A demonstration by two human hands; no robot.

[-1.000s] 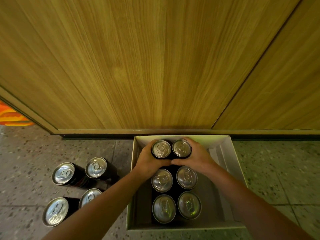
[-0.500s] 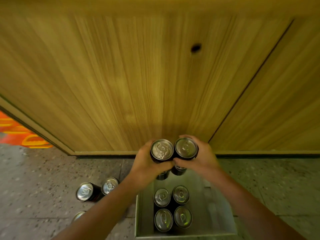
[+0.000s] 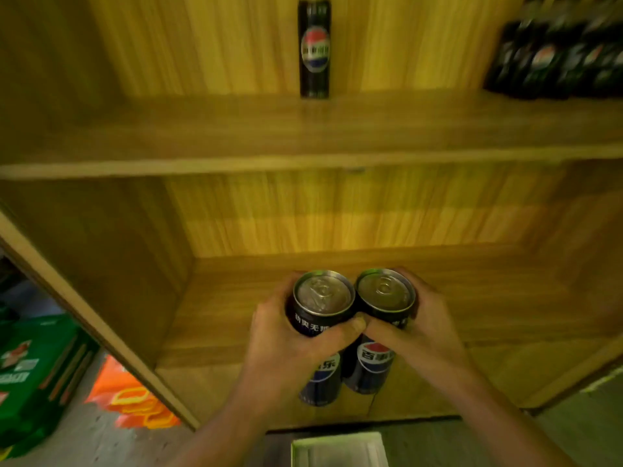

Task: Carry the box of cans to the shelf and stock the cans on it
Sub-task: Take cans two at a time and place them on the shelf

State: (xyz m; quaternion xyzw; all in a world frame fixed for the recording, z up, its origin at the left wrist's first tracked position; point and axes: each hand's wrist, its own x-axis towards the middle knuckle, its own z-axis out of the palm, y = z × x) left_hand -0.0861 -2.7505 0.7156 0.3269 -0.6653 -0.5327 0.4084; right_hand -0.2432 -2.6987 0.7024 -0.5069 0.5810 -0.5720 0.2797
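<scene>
Two tall black cans with silver tops are held side by side in front of the wooden shelf unit. My left hand grips the left can, and my right hand grips the right can. Both cans hang upright over the lower shelf board, a little above it. One black can stands alone on the upper shelf. Only the far rim of the white box shows at the bottom edge; its contents are hidden.
Several dark bottles or cans crowd the upper shelf at the far right, blurred. Left of the shelf's side panel lie a green carton and an orange bag on the speckled floor.
Both hands lifted the two cans out of the box and up in front of the lower shelf. My view tilted up from the floor to the open shelves.
</scene>
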